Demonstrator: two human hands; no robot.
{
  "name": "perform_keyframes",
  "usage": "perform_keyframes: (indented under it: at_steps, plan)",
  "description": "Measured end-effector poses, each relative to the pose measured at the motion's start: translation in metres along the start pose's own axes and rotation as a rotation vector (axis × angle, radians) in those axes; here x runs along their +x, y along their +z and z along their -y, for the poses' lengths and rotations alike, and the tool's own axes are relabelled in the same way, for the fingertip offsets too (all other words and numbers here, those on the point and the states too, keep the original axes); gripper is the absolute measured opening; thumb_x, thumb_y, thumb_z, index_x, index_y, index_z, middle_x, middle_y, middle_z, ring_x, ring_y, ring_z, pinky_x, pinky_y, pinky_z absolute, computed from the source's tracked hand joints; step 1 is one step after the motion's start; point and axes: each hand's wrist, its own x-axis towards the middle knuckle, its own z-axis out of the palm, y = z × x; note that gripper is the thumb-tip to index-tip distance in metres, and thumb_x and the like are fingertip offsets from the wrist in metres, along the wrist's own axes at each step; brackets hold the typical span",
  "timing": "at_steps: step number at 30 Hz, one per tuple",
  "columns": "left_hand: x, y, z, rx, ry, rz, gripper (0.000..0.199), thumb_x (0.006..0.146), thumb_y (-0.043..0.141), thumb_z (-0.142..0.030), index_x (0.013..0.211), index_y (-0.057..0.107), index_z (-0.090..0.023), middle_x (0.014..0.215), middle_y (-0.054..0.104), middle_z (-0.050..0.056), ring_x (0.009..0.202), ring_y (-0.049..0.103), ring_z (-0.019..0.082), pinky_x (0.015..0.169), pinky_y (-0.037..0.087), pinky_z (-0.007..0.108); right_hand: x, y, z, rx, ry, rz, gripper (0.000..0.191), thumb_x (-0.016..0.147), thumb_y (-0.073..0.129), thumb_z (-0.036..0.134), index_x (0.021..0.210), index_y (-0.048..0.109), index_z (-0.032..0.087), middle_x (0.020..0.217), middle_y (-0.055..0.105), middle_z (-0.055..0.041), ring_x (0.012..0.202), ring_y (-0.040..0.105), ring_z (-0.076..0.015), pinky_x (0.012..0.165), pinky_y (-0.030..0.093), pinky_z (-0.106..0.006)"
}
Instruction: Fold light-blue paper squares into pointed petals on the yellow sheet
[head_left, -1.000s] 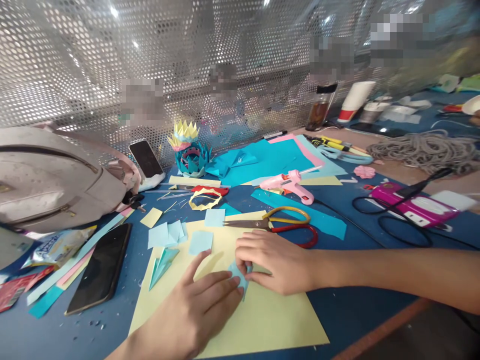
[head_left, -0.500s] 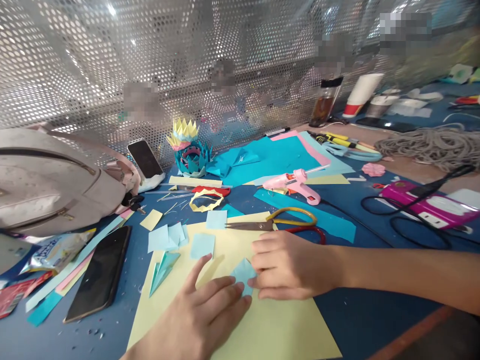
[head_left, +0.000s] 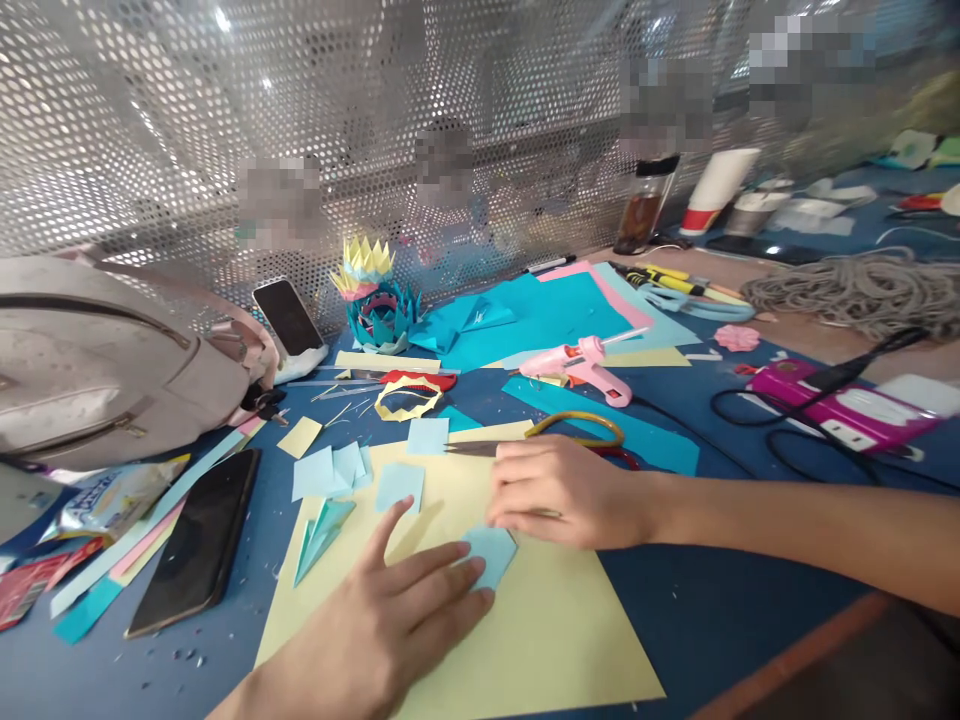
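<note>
My left hand [head_left: 405, 600] lies flat with fingers spread, its fingertips resting on a small folded piece of light blue paper [head_left: 491, 558]. That paper lies on a large pale yellow sheet [head_left: 555, 640]. Just above and right of it, my right hand [head_left: 555, 492] is curled closed, apart from the blue paper, with no object showing in it. Behind my right hand are scissors [head_left: 577, 420] with yellow and red handles, partly covered by it. Light blue paper squares [head_left: 401, 487] and a folded blue paper cone [head_left: 324, 535] lie near my left hand.
A pink glue gun [head_left: 581, 365] trails a black cord towards a purple power strip [head_left: 840, 405]. At the back stands a paper lotus [head_left: 382, 315], beside blue sheets [head_left: 555, 315]. A black phone [head_left: 196, 545] and a backpack [head_left: 90, 360] are on the left.
My right hand has moved up and away from the folded blue paper, so its right edge now shows. My left hand stays on the paper.
</note>
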Motion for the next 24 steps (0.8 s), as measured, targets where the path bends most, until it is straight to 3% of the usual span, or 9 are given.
perform_keyframes:
  at_steps: [2,4,8,10,12,16,20,24]
  plan:
    - [0.003,-0.008,0.004,-0.017,0.051,0.089,0.045,0.109,0.024,-0.016,0.133,0.062,-0.015,0.137,0.066,0.007,0.133,0.057,0.018,0.124,-0.012,0.058,0.001,0.003,0.001,0.022,0.063,0.003,0.025,0.105,0.05,0.031,0.107,0.07,0.016,0.098,0.07,-0.007,0.091,0.056,-0.0196,0.08,0.04,-0.03]
    - [0.006,-0.012,0.004,-0.012,0.064,0.099,0.045,0.109,0.024,-0.015,0.13,0.063,-0.016,0.14,0.064,0.006,0.134,0.055,0.018,0.124,-0.013,0.059,0.002,0.008,0.003,0.041,0.101,0.022,0.02,0.102,0.058,0.033,0.103,0.069,0.017,0.096,0.07,-0.0056,0.09,0.057,-0.0194,0.08,0.041,-0.03]
    - [0.012,-0.006,-0.015,0.117,-0.025,-0.069,0.028,0.104,0.046,-0.014,0.119,0.07,-0.015,0.119,0.073,0.003,0.12,0.061,0.017,0.128,0.003,0.054,0.002,0.015,0.01,0.098,0.176,0.057,0.02,0.089,0.074,0.029,0.077,0.063,0.018,0.076,0.064,0.0014,0.078,0.057,-0.0152,0.07,0.039,-0.026]
    - [0.012,0.003,-0.031,0.225,-0.032,-0.121,0.03,0.104,0.044,-0.011,0.114,0.072,-0.013,0.104,0.074,0.001,0.105,0.063,0.014,0.13,0.008,0.047,0.001,0.017,0.013,0.118,0.217,0.048,0.024,0.083,0.078,0.024,0.07,0.058,0.018,0.071,0.063,0.0039,0.074,0.055,-0.0133,0.066,0.037,-0.025]
    - [0.011,0.012,-0.044,0.324,-0.075,-0.195,0.034,0.104,0.042,-0.01,0.104,0.075,-0.013,0.102,0.073,0.001,0.096,0.06,0.013,0.13,0.01,0.045,-0.001,0.018,0.016,0.135,0.248,0.04,0.029,0.08,0.079,0.022,0.065,0.055,0.018,0.066,0.061,0.005,0.07,0.054,-0.0123,0.062,0.035,-0.024]
    - [0.004,0.025,-0.056,0.415,-0.17,-0.172,0.032,0.102,0.044,-0.011,0.107,0.076,-0.014,0.109,0.07,0.003,0.094,0.057,0.014,0.129,0.011,0.045,-0.006,0.022,0.021,0.204,0.263,0.035,0.037,0.083,0.075,0.025,0.055,0.05,0.018,0.055,0.057,0.0048,0.059,0.05,-0.0103,0.057,0.033,-0.024]
    - [0.001,0.028,-0.051,0.399,-0.223,-0.189,0.032,0.1,0.045,-0.009,0.109,0.074,-0.016,0.103,0.071,0.004,0.093,0.058,0.016,0.125,0.021,0.042,-0.008,0.024,0.024,0.265,0.228,-0.011,0.035,0.088,0.068,0.028,0.056,0.056,0.018,0.052,0.058,0.0038,0.053,0.048,-0.0093,0.054,0.03,-0.024]
    - [0.002,0.027,-0.047,0.334,-0.221,-0.17,0.032,0.101,0.043,-0.012,0.111,0.073,-0.015,0.117,0.071,0.005,0.101,0.058,0.019,0.12,0.027,0.039,-0.006,0.016,0.022,0.254,0.283,-0.053,0.02,0.087,0.07,0.031,0.073,0.063,0.018,0.057,0.06,0.005,0.057,0.055,-0.0092,0.056,0.031,-0.022]
